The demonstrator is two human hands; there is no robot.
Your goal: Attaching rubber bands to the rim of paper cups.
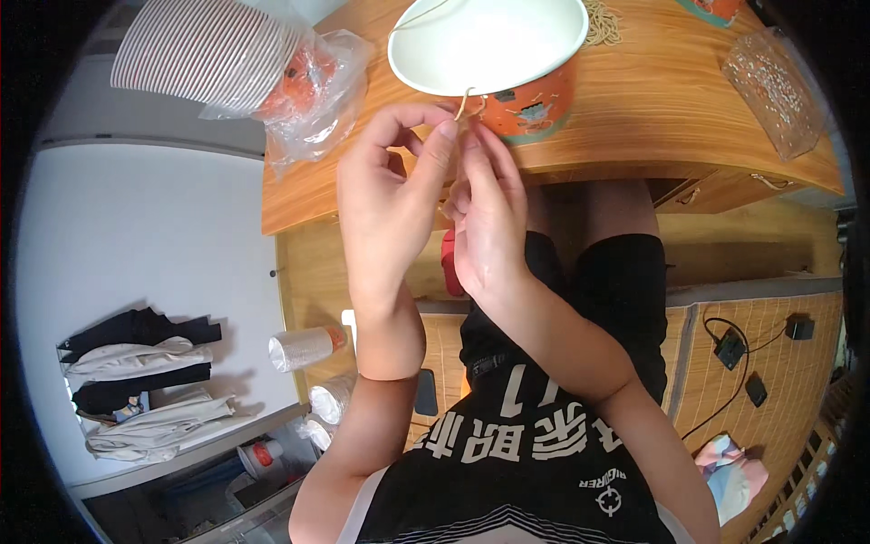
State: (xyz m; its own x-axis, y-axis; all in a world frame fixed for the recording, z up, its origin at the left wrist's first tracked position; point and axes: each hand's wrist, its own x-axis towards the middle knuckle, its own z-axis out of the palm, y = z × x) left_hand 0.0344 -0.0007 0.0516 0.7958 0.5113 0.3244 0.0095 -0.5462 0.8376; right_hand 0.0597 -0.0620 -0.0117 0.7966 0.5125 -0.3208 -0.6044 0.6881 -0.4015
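Observation:
An orange paper bucket (539, 107) with a white inside and a green base band stands on the wooden table in front of me. Just at its near rim, my left hand (385, 195) pinches a thin tan cord (466, 102) between thumb and forefinger. The fingertips of my right hand (489, 213) close on the same cord from the other side, touching my left fingers. Whether the cord passes through the bucket's wall is hidden by my fingers. Another stretch of tan cord (419, 17) crosses the bucket's far left rim.
Behind the bucket lies a pile of tan cords (603, 24). A nested stack of buckets (195, 54) in a clear plastic bag (313, 127) rests at the table's left. To the right are a clear box of small pale bits (775, 95) and part of another orange bucket (716, 9).

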